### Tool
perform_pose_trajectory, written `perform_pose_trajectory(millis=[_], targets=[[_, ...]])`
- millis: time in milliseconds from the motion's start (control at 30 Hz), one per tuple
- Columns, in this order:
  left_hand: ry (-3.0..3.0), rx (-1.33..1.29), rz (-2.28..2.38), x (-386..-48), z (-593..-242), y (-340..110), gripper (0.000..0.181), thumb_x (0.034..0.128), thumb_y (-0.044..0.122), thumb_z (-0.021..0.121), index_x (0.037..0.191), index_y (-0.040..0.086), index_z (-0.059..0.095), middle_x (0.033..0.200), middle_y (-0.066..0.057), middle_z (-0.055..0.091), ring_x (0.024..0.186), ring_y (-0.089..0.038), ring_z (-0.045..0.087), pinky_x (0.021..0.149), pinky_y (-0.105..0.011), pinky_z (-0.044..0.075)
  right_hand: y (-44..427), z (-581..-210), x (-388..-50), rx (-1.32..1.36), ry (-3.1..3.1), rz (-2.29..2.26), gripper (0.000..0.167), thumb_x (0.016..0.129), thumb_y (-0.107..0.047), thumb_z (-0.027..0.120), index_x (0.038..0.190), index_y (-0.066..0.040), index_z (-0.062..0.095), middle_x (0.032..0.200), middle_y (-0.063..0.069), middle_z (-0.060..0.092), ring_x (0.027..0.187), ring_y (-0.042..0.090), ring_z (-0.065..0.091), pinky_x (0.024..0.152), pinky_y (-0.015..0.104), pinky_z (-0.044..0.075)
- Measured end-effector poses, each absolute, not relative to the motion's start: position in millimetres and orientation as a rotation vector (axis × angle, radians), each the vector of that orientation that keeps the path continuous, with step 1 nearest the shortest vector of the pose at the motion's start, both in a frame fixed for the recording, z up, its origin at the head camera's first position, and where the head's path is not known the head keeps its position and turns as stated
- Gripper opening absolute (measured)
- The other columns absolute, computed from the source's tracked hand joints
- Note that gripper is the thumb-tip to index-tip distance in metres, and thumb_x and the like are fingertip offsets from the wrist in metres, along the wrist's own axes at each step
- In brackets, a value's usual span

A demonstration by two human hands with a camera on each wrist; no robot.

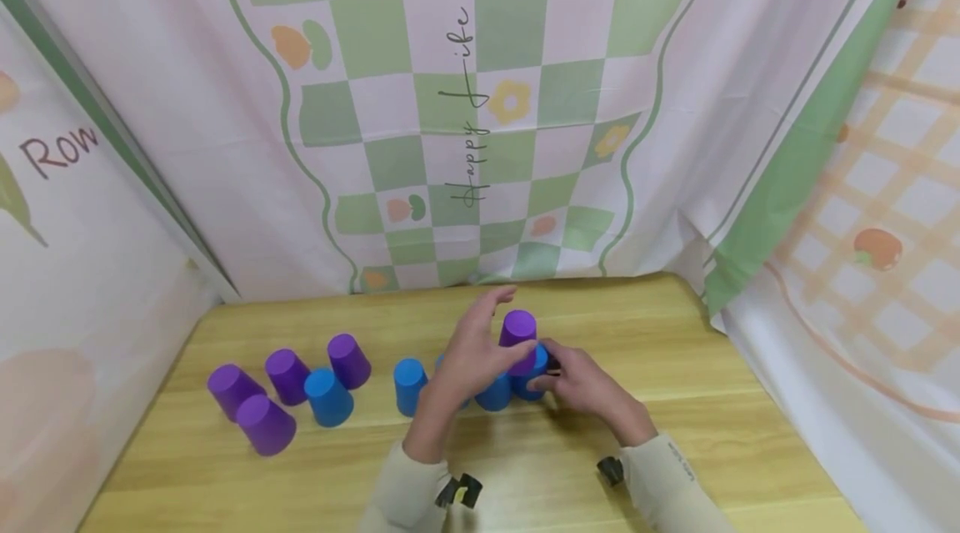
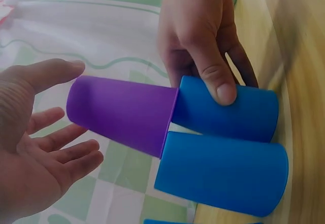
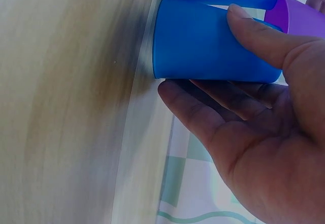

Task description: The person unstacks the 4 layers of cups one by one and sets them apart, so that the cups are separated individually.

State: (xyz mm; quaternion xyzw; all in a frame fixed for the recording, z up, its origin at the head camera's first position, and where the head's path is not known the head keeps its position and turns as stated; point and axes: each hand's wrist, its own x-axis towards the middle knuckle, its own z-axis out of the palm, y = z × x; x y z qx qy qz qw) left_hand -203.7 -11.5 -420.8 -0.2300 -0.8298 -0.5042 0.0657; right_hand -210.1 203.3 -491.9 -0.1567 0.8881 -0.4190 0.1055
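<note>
A purple cup (image 1: 518,329) stands upside down on top of two neighbouring blue cups, bridging their tops, as the left wrist view shows the purple cup (image 2: 122,113) against both. My left hand (image 1: 474,354) is beside the purple cup, fingers spread; in the left wrist view the hand (image 2: 45,132) has its fingers around the cup's top with a gap at the thumb. My right hand (image 1: 588,387) holds the rightmost blue cup (image 3: 213,43), thumb on one side and fingers along the other. A second blue cup (image 2: 221,173) stands next to it.
Left of my hands stands a blue cup (image 1: 409,387), with another partly hidden behind my left hand. Farther left are several purple cups (image 1: 267,424) around one blue cup (image 1: 328,398). A patterned curtain (image 1: 517,141) hangs behind the wooden table (image 1: 540,466).
</note>
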Motion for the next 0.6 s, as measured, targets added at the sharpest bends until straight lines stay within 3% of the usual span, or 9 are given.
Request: perform_pose_trajectory(millis=[167,400,600], targets=[[-2.507,-0.690,-1.577,-204.5,-422.2,-5.9,0.070,0.0892,0.014,0.086,0.150,0.008,0.051,0.148,-0.013,0.059,0.139,-0.034,0.055,0.114,-0.049,0.051,203.5,-492.0,-209.6,-0.498,2.625,-1.243,0.043,0.098,-0.017,0.075,0.138,-0.010,0.061,0.125,0.010,0.074,0.114,0.028,0.071,0.098,0.049,0.061],[-2.568,-0.627,-1.645,-202.4,-425.9,-5.0,0.066,0.0915,0.011,0.083,0.150,0.008,0.052,0.142,-0.012,0.061,0.131,-0.026,0.062,0.110,-0.040,0.055,203.1,-491.4,-209.0,-0.502,2.626,-1.243,0.045,0.099,-0.017,0.074,0.141,-0.008,0.060,0.129,0.012,0.073,0.118,0.030,0.070,0.101,0.051,0.059],[-2.592,-0.616,-1.625,-202.6,-428.9,-4.4,0.061,0.0924,0.010,0.082,0.147,0.007,0.053,0.140,-0.011,0.063,0.128,-0.026,0.064,0.106,-0.040,0.058,203.5,-491.0,-208.8,-0.495,2.626,-1.236,0.046,0.099,-0.017,0.073,0.142,-0.008,0.059,0.129,0.012,0.072,0.118,0.030,0.070,0.102,0.051,0.059]])
